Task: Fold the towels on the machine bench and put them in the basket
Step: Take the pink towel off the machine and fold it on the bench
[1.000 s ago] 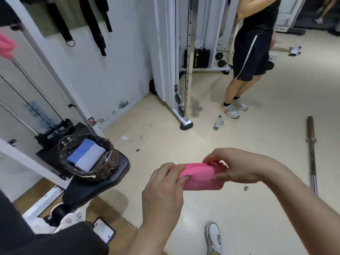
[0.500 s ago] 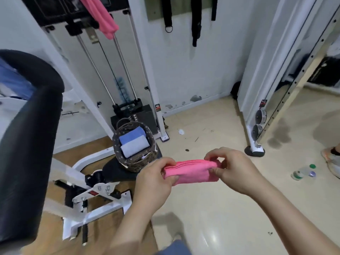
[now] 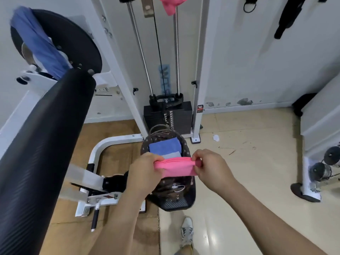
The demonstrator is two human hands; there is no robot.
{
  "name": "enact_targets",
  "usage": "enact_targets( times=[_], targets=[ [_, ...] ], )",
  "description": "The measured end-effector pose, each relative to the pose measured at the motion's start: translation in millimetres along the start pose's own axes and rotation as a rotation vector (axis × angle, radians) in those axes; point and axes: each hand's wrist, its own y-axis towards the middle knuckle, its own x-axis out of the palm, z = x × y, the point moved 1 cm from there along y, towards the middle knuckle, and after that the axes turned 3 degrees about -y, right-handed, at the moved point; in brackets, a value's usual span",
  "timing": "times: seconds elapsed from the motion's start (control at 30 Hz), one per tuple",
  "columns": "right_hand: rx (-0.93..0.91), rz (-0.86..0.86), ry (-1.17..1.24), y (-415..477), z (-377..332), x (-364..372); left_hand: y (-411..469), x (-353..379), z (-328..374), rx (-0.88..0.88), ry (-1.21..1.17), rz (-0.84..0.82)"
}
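Blue logo [image 3: 164, 78]: upright letters on the panel [image 3: 167, 43] above the weight stack [image 3: 181, 115], too blurred to read.
Number strip [image 3: 170, 117]: down the stack's middle, too small to read.
Sticker [image 3: 200, 108]: red and white, on the post [image 3: 199, 70] right of the stack, illegible.
Label [image 3: 102, 89]: by the frame [image 3: 127, 89] left of the stack, unreadable.

folded towel [image 3: 175, 166]: showing plain bright pink
basket [image 3: 165, 183]: showing dark brown, dotted with small pale flowers
towel in basket [image 3: 164, 146]: showing mid blue
second towel in basket [image 3: 173, 155]: showing pale grey-blue
draped towel [image 3: 36, 43]: showing blue
hanging towel [image 3: 172, 5]: showing pink
roller pad [image 3: 46, 144]: showing black with fine ribbing
weight stack [image 3: 184, 115]: showing black
machine frame [image 3: 110, 139]: showing white
floor [image 3: 248, 181]: shining glossy cream
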Motion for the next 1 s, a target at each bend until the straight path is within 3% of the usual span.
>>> enact_targets(
  times=[0.4, 0.7, 0.77, 0.83, 0.93, 1.0],
  targets=[
    [-0.14, -0.449, -0.548, 100.6, 17.3, 100.3, 68.2, 94.0, -90.4, 0.063, 0.408, -0.372],
    [-0.089, -0.647, -0.674, 115.9, 18.4, 124.0, 79.6, 133.7, -102.4, 0.025, 0.644, -0.556],
    [-0.063, -0.603, -0.561, 118.4, 17.9, 121.0, 79.6, 138.3, -105.8, -0.006, 0.611, -0.537],
    [0.061, -0.512, -0.263, 121.0, 18.1, 118.2, 79.3, 137.6, -107.7, -0.002, 0.535, -0.45],
    [0.508, -0.539, 0.507, 122.0, 17.2, 118.1, 76.8, 140.9, -111.4, -0.002, 0.392, -0.354],
    [0.758, -0.616, 0.776, 119.8, 18.4, 125.7, 75.2, 144.9, -110.7, -0.052, 0.299, -0.368]
  ],
)
